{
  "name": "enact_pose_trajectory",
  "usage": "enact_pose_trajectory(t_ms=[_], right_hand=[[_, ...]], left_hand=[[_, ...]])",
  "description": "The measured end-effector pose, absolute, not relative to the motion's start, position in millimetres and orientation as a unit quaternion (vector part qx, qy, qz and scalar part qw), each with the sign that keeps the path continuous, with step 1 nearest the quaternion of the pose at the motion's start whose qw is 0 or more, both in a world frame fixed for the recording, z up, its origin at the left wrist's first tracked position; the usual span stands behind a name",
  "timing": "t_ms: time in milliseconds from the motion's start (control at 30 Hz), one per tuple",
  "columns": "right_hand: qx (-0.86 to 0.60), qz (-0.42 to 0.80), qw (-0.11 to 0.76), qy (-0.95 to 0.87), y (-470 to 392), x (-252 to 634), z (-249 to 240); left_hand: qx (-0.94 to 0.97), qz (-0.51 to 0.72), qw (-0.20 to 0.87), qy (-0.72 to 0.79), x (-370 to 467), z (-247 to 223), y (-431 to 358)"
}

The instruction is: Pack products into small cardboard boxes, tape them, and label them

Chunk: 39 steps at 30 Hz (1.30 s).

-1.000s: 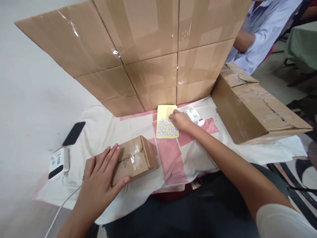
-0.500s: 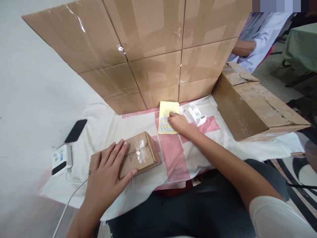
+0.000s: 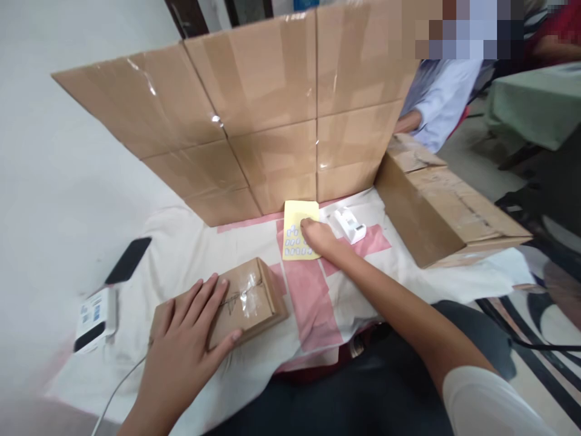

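Note:
My left hand (image 3: 186, 348) lies with fingers spread on top of a small taped cardboard box (image 3: 247, 293). My right hand (image 3: 319, 237) is over a yellow sheet (image 3: 294, 211) that bears rows of small pale blue-and-white pieces. Its fingers are bent together against the upper middle of the sheet; whatever they pinch, if anything, is hidden. Just right of that hand stands a white tape dispenser (image 3: 350, 225).
A tall cardboard panel (image 3: 272, 145) rises behind the sheet, and a larger cardboard box (image 3: 454, 200) stands at right. A black phone (image 3: 128, 260) and a white device (image 3: 96, 320) with a cable lie at left. Beyond the panel sits another person (image 3: 442, 100).
The camera has tilted upward, so the scene sits lower and further left. My left hand stays on the box. My right fingers have shifted slightly up the yellow sheet.

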State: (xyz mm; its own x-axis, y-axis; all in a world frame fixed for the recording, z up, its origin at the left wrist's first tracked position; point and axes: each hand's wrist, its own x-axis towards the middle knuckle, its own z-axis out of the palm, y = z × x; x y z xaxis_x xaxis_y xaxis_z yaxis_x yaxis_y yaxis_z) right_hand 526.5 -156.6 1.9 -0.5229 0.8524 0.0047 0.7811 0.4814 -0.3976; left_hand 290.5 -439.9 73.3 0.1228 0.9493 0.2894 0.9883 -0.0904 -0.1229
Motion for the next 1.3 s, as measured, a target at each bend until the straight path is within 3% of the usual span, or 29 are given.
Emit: enact_pose_trajectory(t_ms=[167, 333, 633, 1033, 1300], right_hand=[[-0.501, 0.255, 0.213, -0.799, -172, 540, 31], [-0.449, 0.418, 0.34, -0.713, -212, 557, 47], [-0.293, 0.708, 0.435, -0.473, -272, 540, 24], [-0.282, 0.76, 0.405, -0.423, -272, 500, -21], [-0.268, 0.682, 0.46, -0.502, -288, 497, -24]], left_hand=[[-0.741, -0.101, 0.177, -0.64, 283, 61, -436], [-0.743, -0.109, 0.188, -0.633, 282, 55, -434], [-0.735, -0.074, 0.167, -0.653, 288, 66, -436], [-0.739, -0.069, 0.123, -0.659, 292, 77, -438], [-0.739, -0.063, 0.11, -0.661, 293, 80, -439]])
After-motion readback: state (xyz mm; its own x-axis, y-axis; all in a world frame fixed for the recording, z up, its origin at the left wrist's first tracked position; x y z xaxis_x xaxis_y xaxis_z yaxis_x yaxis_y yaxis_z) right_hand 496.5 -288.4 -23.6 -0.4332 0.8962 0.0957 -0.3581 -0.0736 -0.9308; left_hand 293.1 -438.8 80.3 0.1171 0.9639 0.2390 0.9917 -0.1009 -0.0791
